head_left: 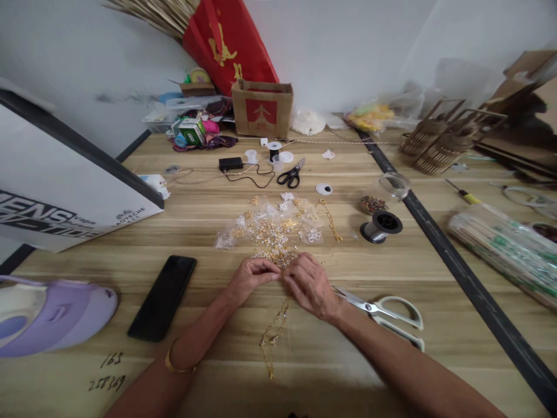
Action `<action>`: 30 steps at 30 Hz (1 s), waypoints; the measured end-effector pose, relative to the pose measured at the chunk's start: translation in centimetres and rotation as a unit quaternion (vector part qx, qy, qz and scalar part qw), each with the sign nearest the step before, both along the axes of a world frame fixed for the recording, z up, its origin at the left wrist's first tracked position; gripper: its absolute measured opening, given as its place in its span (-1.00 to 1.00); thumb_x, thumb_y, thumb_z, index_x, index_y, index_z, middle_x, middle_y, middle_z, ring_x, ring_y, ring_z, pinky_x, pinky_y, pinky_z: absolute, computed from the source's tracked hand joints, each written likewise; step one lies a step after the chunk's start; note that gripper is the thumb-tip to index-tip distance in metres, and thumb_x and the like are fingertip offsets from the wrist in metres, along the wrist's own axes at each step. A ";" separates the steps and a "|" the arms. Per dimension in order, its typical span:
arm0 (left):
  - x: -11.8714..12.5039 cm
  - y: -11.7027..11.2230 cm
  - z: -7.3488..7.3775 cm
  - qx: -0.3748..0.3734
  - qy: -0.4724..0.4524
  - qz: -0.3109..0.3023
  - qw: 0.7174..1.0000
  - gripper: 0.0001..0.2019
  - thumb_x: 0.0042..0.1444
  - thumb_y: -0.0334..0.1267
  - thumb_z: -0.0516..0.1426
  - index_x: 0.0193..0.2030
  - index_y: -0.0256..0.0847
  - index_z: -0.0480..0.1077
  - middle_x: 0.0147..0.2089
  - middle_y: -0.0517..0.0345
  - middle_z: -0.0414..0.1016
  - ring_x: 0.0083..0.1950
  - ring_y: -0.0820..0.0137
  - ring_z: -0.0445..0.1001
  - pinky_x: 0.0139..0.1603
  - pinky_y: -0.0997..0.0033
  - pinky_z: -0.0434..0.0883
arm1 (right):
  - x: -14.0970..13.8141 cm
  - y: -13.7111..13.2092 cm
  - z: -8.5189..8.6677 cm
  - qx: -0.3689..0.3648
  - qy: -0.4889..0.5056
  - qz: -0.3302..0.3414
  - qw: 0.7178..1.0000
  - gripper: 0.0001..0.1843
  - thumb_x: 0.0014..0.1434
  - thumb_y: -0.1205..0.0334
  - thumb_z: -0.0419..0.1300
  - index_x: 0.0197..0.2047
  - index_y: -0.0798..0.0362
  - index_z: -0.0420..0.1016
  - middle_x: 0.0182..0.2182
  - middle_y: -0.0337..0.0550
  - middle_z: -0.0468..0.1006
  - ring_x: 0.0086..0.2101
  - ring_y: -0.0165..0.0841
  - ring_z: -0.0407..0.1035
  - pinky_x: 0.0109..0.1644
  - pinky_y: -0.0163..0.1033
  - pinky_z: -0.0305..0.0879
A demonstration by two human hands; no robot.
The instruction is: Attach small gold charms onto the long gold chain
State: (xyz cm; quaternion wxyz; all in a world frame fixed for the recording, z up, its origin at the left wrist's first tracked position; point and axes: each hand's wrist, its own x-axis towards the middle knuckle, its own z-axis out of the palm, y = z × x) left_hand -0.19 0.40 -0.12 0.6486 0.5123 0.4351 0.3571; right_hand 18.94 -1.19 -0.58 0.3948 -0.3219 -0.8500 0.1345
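My left hand [255, 278] and my right hand [311, 287] meet at the fingertips, low over the table. Both are closed in a pinch. A thin gold chain [278, 318] with small sparkling charms runs down from beneath my right fingers and lies in a loop on the wood. Whatever is pinched at my left fingertips is too small to make out. Just beyond my hands spreads a pile of gold and clear beads and charms [276, 232], partly on small plastic bags. Another short gold chain [331, 220] lies right of the pile.
White-handled scissors [391, 310] lie beside my right forearm, and a black phone [163, 297] near my left. A wire spool [381, 226] and a bead jar [385, 194] stand to the right. Black scissors [292, 174] lie farther back. A purple-and-white iron [56, 316] sits far left.
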 end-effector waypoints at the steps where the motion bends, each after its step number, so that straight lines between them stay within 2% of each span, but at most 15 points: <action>1: 0.0 0.0 0.0 0.000 0.000 0.000 1.000 -0.89 -0.14 -0.32 0.31 -0.44 -0.30 0.53 -0.44 0.16 0.56 -0.39 0.45 0.46 -0.27 0.49 0.37 | 0.0 0.0 0.0 -0.002 0.002 0.000 1.000 -0.92 0.23 0.40 0.04 -0.23 0.07 0.31 -0.38 -0.12 0.42 -0.32 -0.33 0.24 -0.16 -0.12 0.23; 20: 0.1 0.0 0.2 0.005 0.005 -0.003 1.000 -0.87 -0.14 -0.29 0.31 -0.44 -0.30 0.52 -0.44 0.15 0.56 -0.39 0.44 0.46 -0.27 0.48 0.38 | -0.1 0.0 0.1 -0.007 0.007 0.003 1.000 -0.92 0.23 0.40 0.05 -0.23 0.06 0.31 -0.38 -0.13 0.43 -0.31 -0.33 0.25 -0.12 -0.13 0.23; 30: 0.1 0.0 0.4 -0.001 0.002 0.000 1.000 -0.88 -0.14 -0.31 0.31 -0.44 -0.30 0.52 -0.44 0.15 0.56 -0.39 0.44 0.46 -0.26 0.48 0.37 | 0.0 0.0 0.2 -0.005 0.007 0.004 1.000 -0.91 0.22 0.41 0.05 -0.23 0.06 0.31 -0.38 -0.12 0.43 -0.32 -0.32 0.25 -0.17 -0.13 0.23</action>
